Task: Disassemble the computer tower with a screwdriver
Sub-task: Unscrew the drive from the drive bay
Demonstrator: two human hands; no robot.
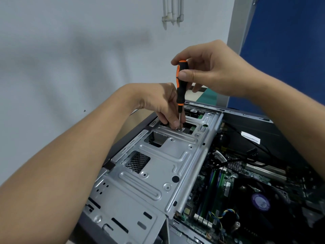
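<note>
The computer tower lies open on its side, so its screws face up. The screwdriver stands upright on a screw at the twelve o'clock end of the metal cage. The right hand, at one o'clock from the left hand, pinches the handle top to spin it. The left hand's curled fingers seem to pinch the shaft near the tip, likely to steady it.

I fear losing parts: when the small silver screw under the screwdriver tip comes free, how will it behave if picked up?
The small silver screw looks tiny and smooth, so probably hard to pinch. Its round head may let it roll over the grey metal drive cage into its openings.
</note>
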